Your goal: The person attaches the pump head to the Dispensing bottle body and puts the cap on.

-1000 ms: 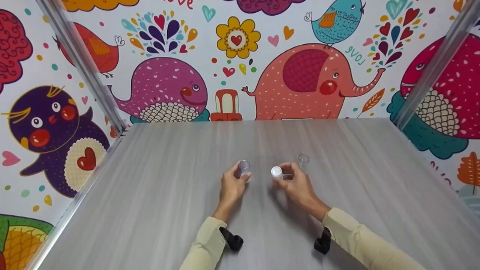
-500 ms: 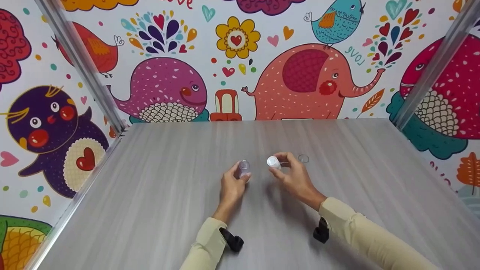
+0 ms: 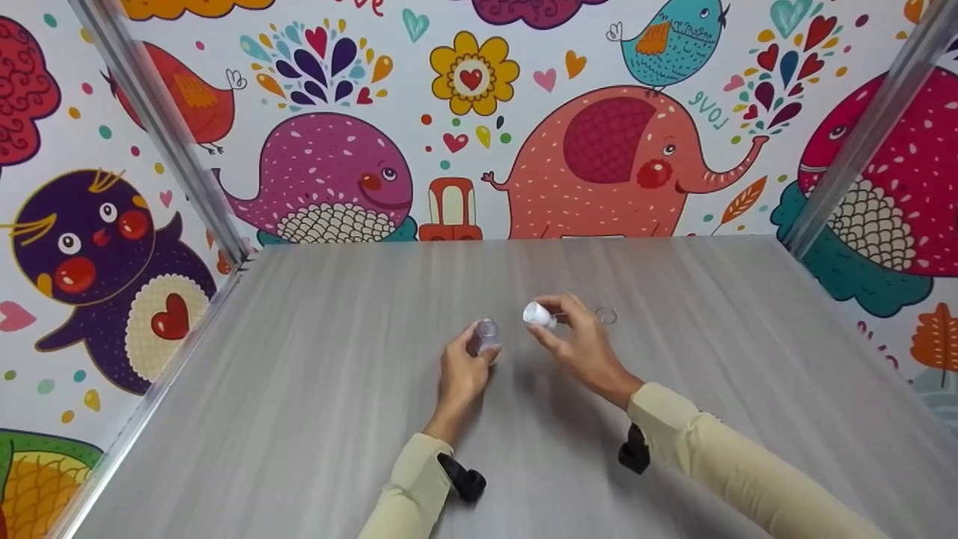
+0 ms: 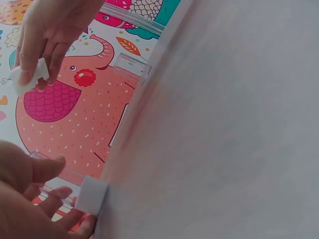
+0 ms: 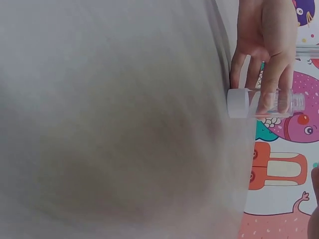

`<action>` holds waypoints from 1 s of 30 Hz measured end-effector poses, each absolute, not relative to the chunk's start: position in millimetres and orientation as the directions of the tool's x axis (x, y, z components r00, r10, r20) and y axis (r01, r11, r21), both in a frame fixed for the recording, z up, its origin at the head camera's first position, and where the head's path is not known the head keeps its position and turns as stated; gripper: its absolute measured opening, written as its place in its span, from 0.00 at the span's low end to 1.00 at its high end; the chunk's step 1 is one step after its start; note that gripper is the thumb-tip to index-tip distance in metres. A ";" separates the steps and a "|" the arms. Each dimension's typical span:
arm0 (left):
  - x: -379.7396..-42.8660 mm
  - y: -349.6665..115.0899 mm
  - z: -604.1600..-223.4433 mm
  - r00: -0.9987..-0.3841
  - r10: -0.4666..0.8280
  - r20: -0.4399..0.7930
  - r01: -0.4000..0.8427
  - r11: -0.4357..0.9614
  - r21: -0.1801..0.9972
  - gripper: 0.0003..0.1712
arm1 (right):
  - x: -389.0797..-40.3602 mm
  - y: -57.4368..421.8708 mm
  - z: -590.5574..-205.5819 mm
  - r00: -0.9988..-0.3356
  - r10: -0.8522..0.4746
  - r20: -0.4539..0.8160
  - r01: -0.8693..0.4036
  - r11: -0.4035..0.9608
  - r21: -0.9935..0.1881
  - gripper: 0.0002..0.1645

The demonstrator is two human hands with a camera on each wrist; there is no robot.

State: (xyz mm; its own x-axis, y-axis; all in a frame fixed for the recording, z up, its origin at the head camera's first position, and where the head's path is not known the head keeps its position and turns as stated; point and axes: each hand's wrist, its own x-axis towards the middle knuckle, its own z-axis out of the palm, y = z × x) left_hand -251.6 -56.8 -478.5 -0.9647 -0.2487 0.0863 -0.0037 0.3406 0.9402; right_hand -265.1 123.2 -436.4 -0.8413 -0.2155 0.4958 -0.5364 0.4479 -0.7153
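Note:
My left hand (image 3: 464,368) grips a small clear bottle (image 3: 488,332) round its sides, thumb on the near side. The bottle stands upright, its white base (image 5: 238,103) right at the tabletop and its threaded neck (image 5: 298,102) uncovered. To the right and a little farther back, my right hand (image 3: 587,350) pinches a white cap (image 3: 536,314) between thumb and fingers, raised above the table and tilted toward the bottle. In the left wrist view the cap (image 4: 30,78) shows a flared shape. The right wrist view catches only a sliver of my right hand at its edge.
A clear, open-rimmed cup (image 4: 130,65) stands on the table just beyond my right hand, partly hidden by it in the head view. The grey wood-grain table (image 3: 359,419) runs back to a wall (image 3: 464,150) printed with cartoon animals. Metal posts (image 3: 172,135) frame the sides.
My right hand has lifted the white cap and moved it leftward and farther back, tilting it more toward the bottle. The left hand and the bottle have stayed in place.

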 end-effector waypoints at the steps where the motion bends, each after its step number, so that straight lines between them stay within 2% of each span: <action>1: -251.6 -56.8 -478.5 -0.965 -0.250 0.082 -0.008 0.342 0.940 0.30 | -265.3 122.1 -436.1 -0.840 -0.219 0.497 -0.539 0.449 -0.712 0.24; 6: -250.9 -56.9 -478.1 -0.964 -0.254 0.078 -0.017 0.350 0.937 0.30 | -265.9 118.8 -436.6 -0.848 -0.224 0.480 -0.528 0.440 -0.726 0.25; 18: -250.0 -55.9 -476.5 -0.966 -0.248 0.072 -0.022 0.357 0.934 0.29 | -267.8 115.2 -430.5 -0.865 -0.189 0.465 -0.500 0.409 -0.764 0.20; 25: -254.8 -55.6 -478.3 -0.962 -0.251 0.109 0.020 0.332 0.943 0.29 | -268.1 108.8 -428.7 -0.895 -0.161 0.417 -0.446 0.394 -0.804 0.21; 30: -255.1 -55.4 -478.3 -0.960 -0.262 0.095 0.004 0.325 0.946 0.29 | -268.8 105.1 -427.5 -0.906 -0.160 0.393 -0.424 0.391 -0.817 0.21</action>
State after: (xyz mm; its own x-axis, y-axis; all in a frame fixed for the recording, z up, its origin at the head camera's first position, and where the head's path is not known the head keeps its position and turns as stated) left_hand -255.1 -55.4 -478.3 -0.9604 -0.2620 0.0945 0.0045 0.3247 0.9458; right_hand -268.8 105.1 -427.5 -0.9055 -0.1597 0.3930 -0.4236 0.3908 -0.8172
